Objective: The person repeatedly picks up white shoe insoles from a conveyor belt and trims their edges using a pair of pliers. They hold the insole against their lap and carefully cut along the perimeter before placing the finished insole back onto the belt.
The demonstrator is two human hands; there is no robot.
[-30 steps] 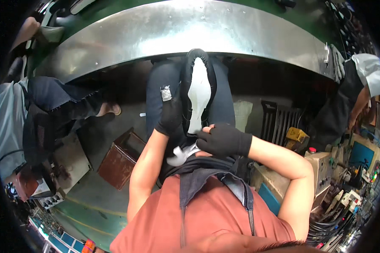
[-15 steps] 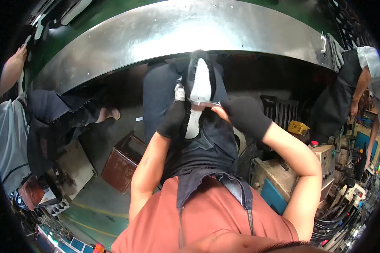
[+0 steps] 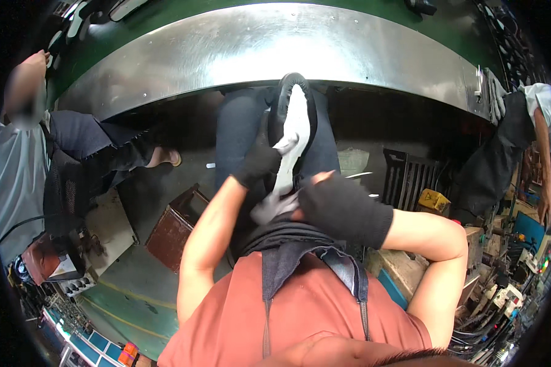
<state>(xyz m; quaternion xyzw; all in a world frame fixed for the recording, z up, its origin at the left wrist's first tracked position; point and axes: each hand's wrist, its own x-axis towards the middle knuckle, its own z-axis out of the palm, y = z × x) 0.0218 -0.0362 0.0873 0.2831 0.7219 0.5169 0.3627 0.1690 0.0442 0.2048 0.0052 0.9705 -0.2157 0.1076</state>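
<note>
A black shoe [image 3: 297,113] lies sole up along my lap, its white inner sole facing me and its rounded toe near the metal bench edge. Its leather edge is folded around the white sole. My left hand [image 3: 258,161], in a black fingerless glove, grips the shoe's left side, with white-wrapped fingertips on the sole. My right hand [image 3: 340,203], also gloved in black, is closed near the heel end. From it sticks out a greyish metal hand tool [image 3: 272,209], smeared by motion, so its exact kind is unclear.
A curved metal bench edge [image 3: 226,61] runs ahead, with a green surface [image 3: 361,7] beyond. A brown box [image 3: 168,235] stands on the floor to the left. People sit on both sides. At right are a yellow box [image 3: 433,200], a dark slatted crate [image 3: 407,177] and machinery.
My right hand has moved down with the tool from the shoe's middle to its heel end. My left fingertips have shifted from the shoe's side onto the white sole.
</note>
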